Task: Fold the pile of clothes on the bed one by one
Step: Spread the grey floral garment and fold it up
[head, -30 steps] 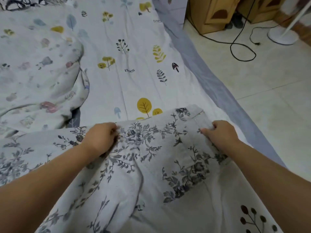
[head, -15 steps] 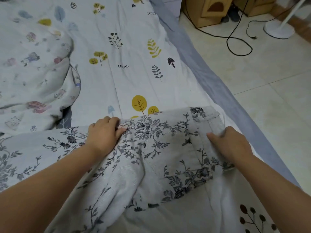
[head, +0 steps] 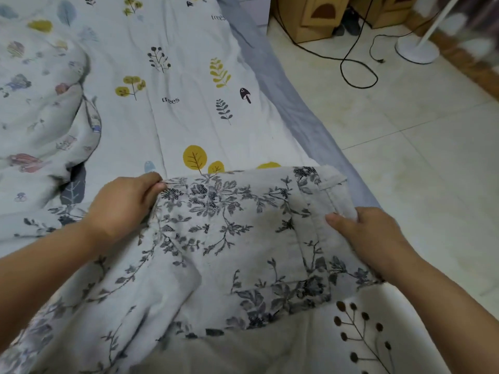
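On the near edge of the bed, the floral garment lies spread before you. Your left hand pinches its far hem with curled fingers; your right hand grips its belt-loop corner. Beyond lie a crumpled quilt and tiled floor.

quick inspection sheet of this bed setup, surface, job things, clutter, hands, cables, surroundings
surface: bed sheet with a tree and leaf print, grey border along its right edge
job's things: floral garment spread on the near part of the bed
clutter: crumpled printed blanket at left
grippers: left hand pinches the garment's top edge; right hand grips its right edge
cables: black cable looped on the floor
surroundings: tiled floor, white fan base, cardboard boxes
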The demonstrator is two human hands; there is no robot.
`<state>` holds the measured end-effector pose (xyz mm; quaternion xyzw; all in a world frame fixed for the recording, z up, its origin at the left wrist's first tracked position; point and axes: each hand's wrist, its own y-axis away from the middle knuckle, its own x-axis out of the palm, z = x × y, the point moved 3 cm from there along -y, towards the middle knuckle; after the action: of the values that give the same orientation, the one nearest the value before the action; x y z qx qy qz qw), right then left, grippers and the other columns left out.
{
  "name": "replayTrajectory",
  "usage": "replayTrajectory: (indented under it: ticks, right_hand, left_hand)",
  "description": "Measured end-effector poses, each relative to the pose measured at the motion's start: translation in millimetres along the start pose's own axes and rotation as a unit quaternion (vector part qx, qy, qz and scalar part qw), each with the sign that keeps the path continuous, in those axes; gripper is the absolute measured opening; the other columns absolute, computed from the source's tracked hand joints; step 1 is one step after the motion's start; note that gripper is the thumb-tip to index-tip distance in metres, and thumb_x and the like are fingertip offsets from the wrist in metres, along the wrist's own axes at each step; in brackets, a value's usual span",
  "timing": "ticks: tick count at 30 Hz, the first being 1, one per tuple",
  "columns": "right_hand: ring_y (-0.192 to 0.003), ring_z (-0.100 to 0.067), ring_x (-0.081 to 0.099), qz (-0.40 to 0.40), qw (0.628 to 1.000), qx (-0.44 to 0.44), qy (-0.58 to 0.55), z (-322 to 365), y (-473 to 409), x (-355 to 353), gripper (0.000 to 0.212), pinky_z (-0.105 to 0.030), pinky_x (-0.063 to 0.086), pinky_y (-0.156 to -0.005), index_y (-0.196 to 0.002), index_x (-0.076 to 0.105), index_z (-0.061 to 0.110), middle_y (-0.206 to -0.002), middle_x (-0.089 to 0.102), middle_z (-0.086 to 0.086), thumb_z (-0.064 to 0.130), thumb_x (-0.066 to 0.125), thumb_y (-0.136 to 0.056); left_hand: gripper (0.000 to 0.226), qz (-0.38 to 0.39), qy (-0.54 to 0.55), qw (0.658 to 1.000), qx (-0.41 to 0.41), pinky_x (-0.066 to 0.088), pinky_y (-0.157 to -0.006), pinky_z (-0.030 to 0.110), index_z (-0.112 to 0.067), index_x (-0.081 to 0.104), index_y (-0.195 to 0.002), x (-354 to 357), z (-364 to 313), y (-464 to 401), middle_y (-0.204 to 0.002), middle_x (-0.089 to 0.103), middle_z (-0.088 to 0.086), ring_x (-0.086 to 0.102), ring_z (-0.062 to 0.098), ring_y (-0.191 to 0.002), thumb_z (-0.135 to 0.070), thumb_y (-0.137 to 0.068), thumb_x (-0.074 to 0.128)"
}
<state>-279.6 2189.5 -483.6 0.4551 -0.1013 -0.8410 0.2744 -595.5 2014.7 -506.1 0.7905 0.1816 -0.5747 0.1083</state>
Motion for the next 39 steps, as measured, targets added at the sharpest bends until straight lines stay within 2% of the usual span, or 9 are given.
replayTrajectory:
  ticks: [7, 10, 14, 19, 23, 26, 29, 33, 39]
  right_hand:
    - [-0.055, -0.021, 0.045, -0.017, 0.983, 0.108, 0.148, -46, -2, -27, 0.051, -0.030, 0.027, -0.047, -0.057, 0.042, 0.007, -0.056, 0.045, -0.008, 0.045, 0.061, -0.086]
    - [-0.078, -0.031, 0.053, -0.106, 0.965, 0.117, 0.212, -52, -5, -15, 0.040, -0.034, 0.039, -0.058, -0.092, 0.049, 0.004, -0.084, 0.055, -0.014, 0.042, 0.061, -0.086]
    - [-0.126, -0.039, 0.039, -0.241, 0.933, -0.108, 0.245, -17, 9, 26, 0.056, -0.053, 0.037, -0.096, -0.135, 0.039, 0.005, -0.136, 0.042, -0.023, 0.033, 0.053, -0.089]
    - [-0.137, -0.029, 0.024, -0.040, 0.925, -0.194, 0.325, -18, 7, 105, 0.068, -0.052, 0.011, -0.106, -0.145, 0.028, 0.022, -0.150, 0.034, -0.009, 0.060, 0.021, -0.089]
    - [-0.144, -0.019, -0.014, -0.005, 0.927, -0.136, 0.349, -46, -22, 103, 0.080, -0.048, -0.014, -0.110, -0.137, -0.023, 0.037, -0.149, -0.026, 0.008, 0.074, -0.012, -0.067]
    - [-0.142, -0.016, -0.022, 0.021, 0.921, -0.111, 0.372, -42, -24, 98, 0.073, -0.048, -0.012, -0.113, -0.131, -0.034, 0.034, -0.145, -0.036, 0.009, 0.073, -0.008, -0.075]
    - [-0.144, -0.020, -0.015, 0.028, 0.925, -0.103, 0.366, -28, -17, 94, 0.073, -0.050, -0.003, -0.114, -0.142, -0.022, 0.025, -0.156, -0.021, 0.003, 0.058, 0.022, -0.094]
    - [-0.123, -0.038, 0.043, -0.070, 0.953, -0.183, 0.232, -2, 0, 83, 0.035, -0.048, 0.038, -0.098, -0.121, 0.056, 0.000, -0.133, 0.047, -0.021, 0.018, 0.054, -0.091]
    - [-0.095, -0.026, 0.051, -0.036, 0.950, -0.283, 0.131, 40, 48, 79, 0.016, -0.032, 0.036, -0.075, -0.101, 0.062, 0.006, -0.098, 0.058, -0.009, 0.013, 0.050, -0.091]
  left_hand:
    - [0.040, 0.053, -0.070, 0.995, 0.047, 0.031, -0.052, 0.031, -0.009, 0.055, -0.082, 37, -49, -12, -0.067, 0.057, 0.008, 0.048, 0.026, -0.059, -0.039, -0.098, 0.033]
    - [0.033, 0.011, -0.088, 0.996, 0.031, 0.049, -0.076, 0.043, -0.003, 0.064, -0.102, 56, -74, -9, -0.098, 0.063, 0.021, 0.060, 0.039, -0.088, -0.029, -0.095, 0.044]
    - [0.051, -0.021, -0.058, 0.996, 0.071, 0.025, -0.107, 0.055, -0.010, 0.045, -0.134, 64, -114, 21, -0.141, 0.043, 0.018, 0.041, 0.036, -0.130, -0.040, -0.094, 0.032]
    - [0.077, 0.163, -0.098, 0.979, 0.077, -0.011, -0.110, 0.043, -0.028, -0.001, -0.147, 104, -89, 42, -0.155, -0.003, 0.002, 0.003, 0.030, -0.144, -0.065, -0.082, -0.020]
    - [0.074, 0.189, -0.128, 0.971, 0.066, -0.013, -0.110, 0.040, -0.034, -0.016, -0.140, 122, -76, 37, -0.150, -0.019, -0.001, -0.005, 0.025, -0.143, -0.066, -0.075, -0.029]
    - [0.072, 0.222, -0.129, 0.965, 0.045, -0.020, -0.109, 0.040, -0.037, -0.036, -0.129, 125, -77, 35, -0.141, -0.040, -0.005, -0.030, 0.016, -0.136, -0.067, -0.064, -0.035]
    - [0.063, 0.239, -0.121, 0.963, 0.023, -0.013, -0.113, 0.043, -0.031, -0.020, -0.143, 111, -86, 34, -0.153, -0.025, -0.004, -0.019, 0.016, -0.143, -0.056, -0.094, 0.010]
    - [0.055, 0.139, 0.004, 0.989, -0.050, 0.013, -0.116, 0.038, -0.018, 0.018, -0.147, 75, -101, 42, -0.156, 0.011, 0.003, 0.020, 0.023, -0.140, -0.036, -0.098, 0.034]
    - [0.028, 0.073, 0.073, 0.989, -0.103, 0.045, -0.087, 0.034, -0.014, 0.056, -0.114, 32, -119, 68, -0.115, 0.057, 0.004, 0.055, 0.021, -0.099, -0.025, -0.098, 0.037]
